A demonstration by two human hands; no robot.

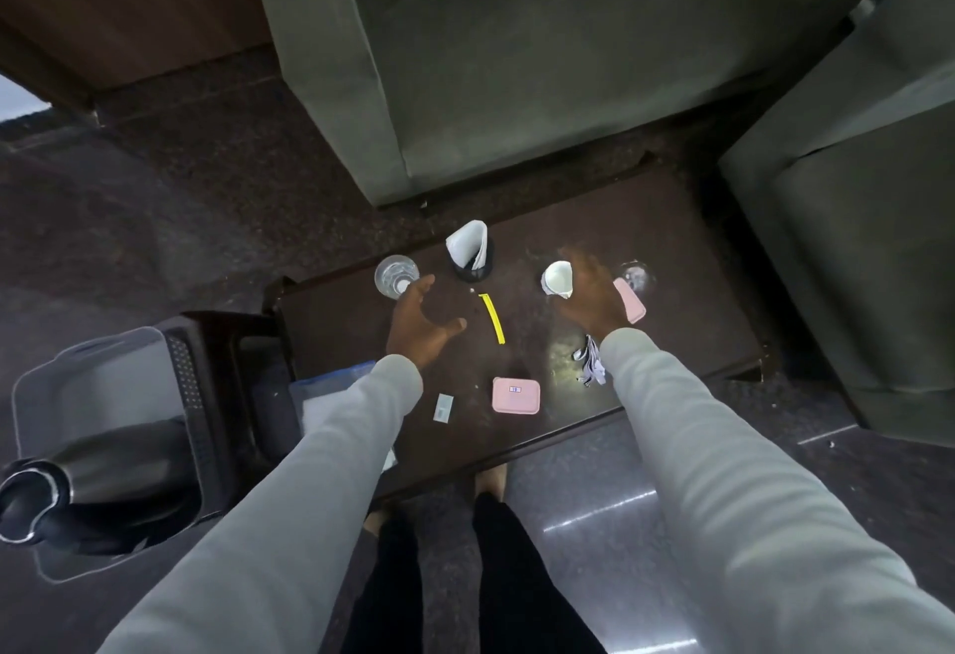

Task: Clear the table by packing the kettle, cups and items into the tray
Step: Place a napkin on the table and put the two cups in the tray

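A dark low table holds the items. My left hand hovers open, fingertips close to a clear glass at the table's far left corner. Fingers spread and blurred, my right hand is right beside a white cup; I cannot tell whether it touches the cup. A second glass stands just right of that hand. To the left, a clear tray sits on a dark stool, with the steel kettle lying in it.
Also on the table: a black holder with white napkins, a yellow strip, two pink cases, a small white sachet, striped packets. A grey sofa stands behind and an armchair to the right.
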